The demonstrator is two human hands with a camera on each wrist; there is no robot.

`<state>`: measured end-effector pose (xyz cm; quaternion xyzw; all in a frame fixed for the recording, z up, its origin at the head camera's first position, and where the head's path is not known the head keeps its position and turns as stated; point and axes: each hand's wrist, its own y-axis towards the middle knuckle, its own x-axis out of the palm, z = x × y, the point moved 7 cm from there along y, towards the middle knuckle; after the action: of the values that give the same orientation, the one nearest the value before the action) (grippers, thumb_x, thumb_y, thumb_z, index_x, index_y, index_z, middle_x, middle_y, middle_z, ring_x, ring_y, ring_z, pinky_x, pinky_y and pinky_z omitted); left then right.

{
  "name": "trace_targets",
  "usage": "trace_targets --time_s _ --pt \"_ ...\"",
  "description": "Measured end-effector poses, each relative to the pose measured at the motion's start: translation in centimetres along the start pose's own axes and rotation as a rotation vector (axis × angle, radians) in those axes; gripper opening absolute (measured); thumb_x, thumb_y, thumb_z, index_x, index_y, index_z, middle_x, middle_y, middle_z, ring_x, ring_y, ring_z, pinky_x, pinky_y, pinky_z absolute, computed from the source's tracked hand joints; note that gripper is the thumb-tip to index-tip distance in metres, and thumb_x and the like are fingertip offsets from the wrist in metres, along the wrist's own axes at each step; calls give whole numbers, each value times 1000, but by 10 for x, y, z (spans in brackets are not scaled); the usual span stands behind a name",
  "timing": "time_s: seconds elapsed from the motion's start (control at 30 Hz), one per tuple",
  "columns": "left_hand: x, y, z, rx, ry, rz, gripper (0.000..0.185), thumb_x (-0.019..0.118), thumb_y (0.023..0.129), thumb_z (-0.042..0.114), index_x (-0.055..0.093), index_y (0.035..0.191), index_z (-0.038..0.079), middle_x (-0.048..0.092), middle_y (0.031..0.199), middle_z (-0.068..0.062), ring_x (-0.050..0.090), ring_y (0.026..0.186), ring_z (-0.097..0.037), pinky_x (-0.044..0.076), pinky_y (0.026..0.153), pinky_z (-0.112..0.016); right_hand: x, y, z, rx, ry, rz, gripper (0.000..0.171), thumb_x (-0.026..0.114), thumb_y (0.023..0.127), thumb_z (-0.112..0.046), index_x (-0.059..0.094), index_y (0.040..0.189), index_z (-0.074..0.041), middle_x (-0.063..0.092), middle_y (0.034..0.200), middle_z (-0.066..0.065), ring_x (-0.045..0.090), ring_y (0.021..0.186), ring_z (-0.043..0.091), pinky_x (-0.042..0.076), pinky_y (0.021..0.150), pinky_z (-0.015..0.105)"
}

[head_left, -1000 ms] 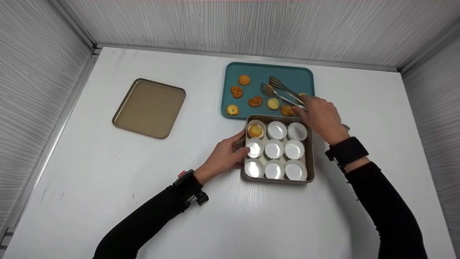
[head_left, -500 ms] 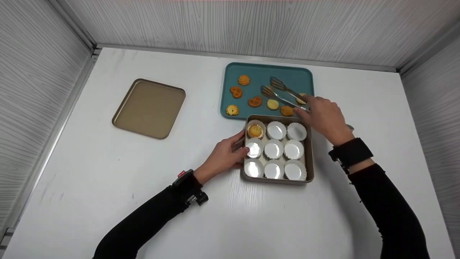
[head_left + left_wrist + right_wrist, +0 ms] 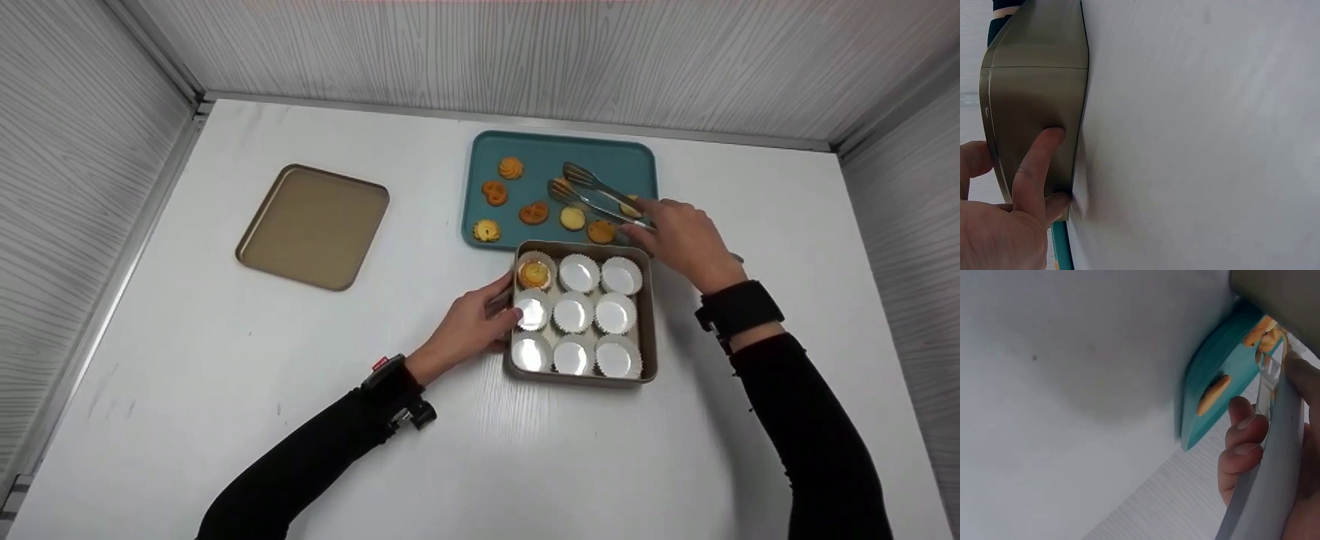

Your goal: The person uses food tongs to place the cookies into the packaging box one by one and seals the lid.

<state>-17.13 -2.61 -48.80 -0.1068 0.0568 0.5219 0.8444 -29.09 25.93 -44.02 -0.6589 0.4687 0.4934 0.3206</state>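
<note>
Over the teal tray [image 3: 480,161] at the back of the bench [image 3: 225,390], the right hand [image 3: 679,236] grips a pair of metal tongs [image 3: 592,191], fingers curled round the handles. The slotted tips stand slightly apart above the cookies and hold nothing that I can make out. Just below them lie the loose cookies [image 3: 534,212], seven or so, scattered over the tray.

Touching the tray's near edge sits the square gold baking pan [image 3: 649,330], packed with nine white paper cups [image 3: 574,311] in three rows. The left hand [image 3: 469,326] steadies it: in the left wrist view the thumb presses flat on the outer wall and the fingers hook over the rim, so the hand is clamped on the pan's left side.

One cup, at the far left corner, already holds a cookie [image 3: 533,274]; the other eight are bare. By that count the filling has barely begun.

Well apart to the left lies a flat gold lid [image 3: 311,225]. No brand, label or writing is readable anywhere.
</note>
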Motion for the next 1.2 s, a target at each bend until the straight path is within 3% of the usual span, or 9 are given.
trace_targets --time_s 0.27,0.53,0.73,1.1,1.2 --pt "0 0 0 13 -7 0 69 63 103 18 30 161 2 42 160 -15 49 142 -25 40 115 -29 -2 -4 6 -29 -13 57 53 66 103 -38 63 138 3 70 92 22 64 76 36 53 67 54" --pt "3 -2 1 -5 -61 -25 70 62 104 19 27 163 5 40 162 -15 45 144 -24 52 104 -32 -8 -12 12 -16 -39 77 53 66 103 -38 64 133 5 70 93 24 64 75 37 52 66 55" --pt "1 -1 2 7 -26 -12 69 62 104 18 29 162 4 41 161 -14 47 143 -24 45 112 -32 -11 -19 13 -25 -25 81 48 66 103 -38 65 128 3 67 86 18 58 69 31 49 61 51" --pt "2 1 -1 -3 -19 -7 69 62 103 18 29 162 4 42 161 -12 47 143 -23 46 110 -30 -29 -43 4 -47 -7 145 45 69 101 -36 66 127 2 66 82 14 55 67 26 43 58 42" --pt "2 1 -3 -13 -39 -11 68 62 104 17 28 162 4 41 161 -13 46 144 -23 53 102 -32 -36 -53 -1 -60 -5 160 44 71 100 -34 66 126 1 66 81 14 56 67 25 44 57 41"
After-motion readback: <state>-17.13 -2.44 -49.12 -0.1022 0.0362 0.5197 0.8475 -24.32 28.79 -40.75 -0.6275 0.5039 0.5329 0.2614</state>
